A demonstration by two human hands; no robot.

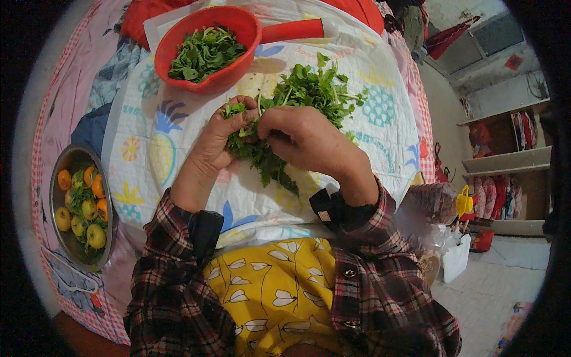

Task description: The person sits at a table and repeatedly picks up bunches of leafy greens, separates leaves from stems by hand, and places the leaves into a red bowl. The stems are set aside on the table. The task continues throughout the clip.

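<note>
My left hand (215, 138) is closed around a bunch of leafy greens (266, 165), whose leaves hang down below the fingers. My right hand (309, 135) meets it from the right, fingers curled in a pinch at the stems; the fingertips are partly hidden. Just beyond the right hand lies a loose heap of green leafy stems (318, 89) on the white cloth (196, 178) printed with pineapples. Farther back to the left stands a red plastic bowl (253, 38) holding picked leaves (205, 53).
At the left sits a metal basin (109, 238) with oranges, yellow-green fruit and some greens. A red tube-like piece (294, 30) with a whitish end lies beside the red bowl. Folded clothes line the far left edge. Shelves (505, 160) with clothing stand across the floor at right.
</note>
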